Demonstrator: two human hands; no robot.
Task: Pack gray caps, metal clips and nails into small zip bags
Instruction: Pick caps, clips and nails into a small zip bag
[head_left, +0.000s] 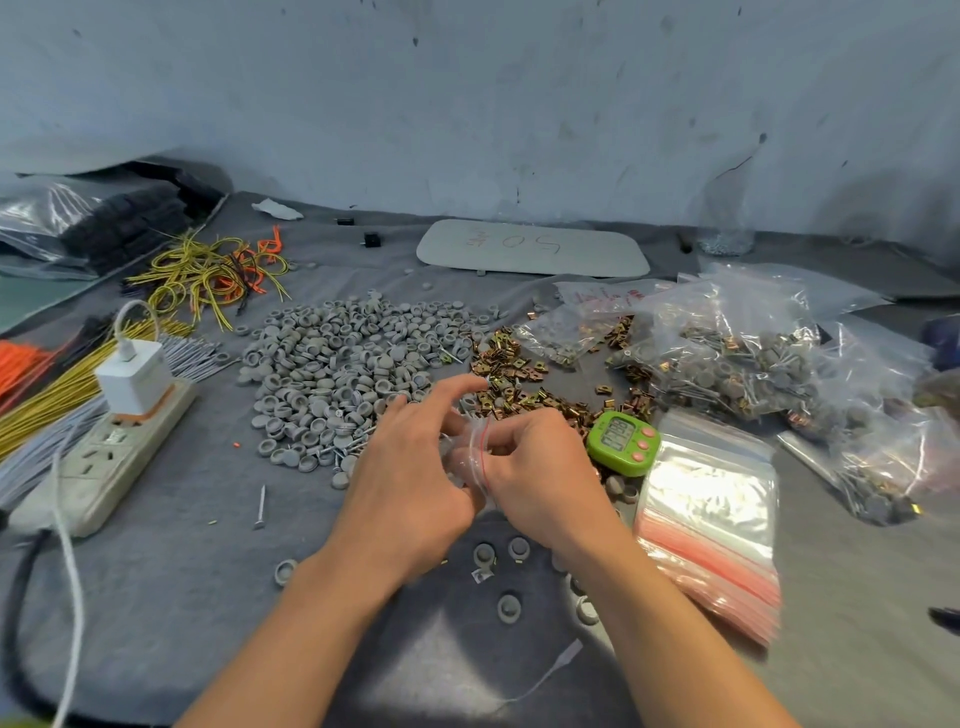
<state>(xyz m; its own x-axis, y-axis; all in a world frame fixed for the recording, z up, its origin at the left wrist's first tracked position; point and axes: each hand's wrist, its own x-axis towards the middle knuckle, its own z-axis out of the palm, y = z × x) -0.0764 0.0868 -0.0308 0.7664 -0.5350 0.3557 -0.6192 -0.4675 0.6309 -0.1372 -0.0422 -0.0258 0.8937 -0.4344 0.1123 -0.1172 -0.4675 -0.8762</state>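
Left hand (410, 467) and right hand (537, 478) pinch the small clear red-striped zip bag (475, 449) above the grey cloth surface (197, 597), near its front edge; pulling its mouth wide should ease filling.

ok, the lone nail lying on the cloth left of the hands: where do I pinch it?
Probably the nail at mid-shank, coming straight down, fingers closing from left and right. It lies flat, pointing roughly away, its flat head at the near end, with bare cloth on either side.
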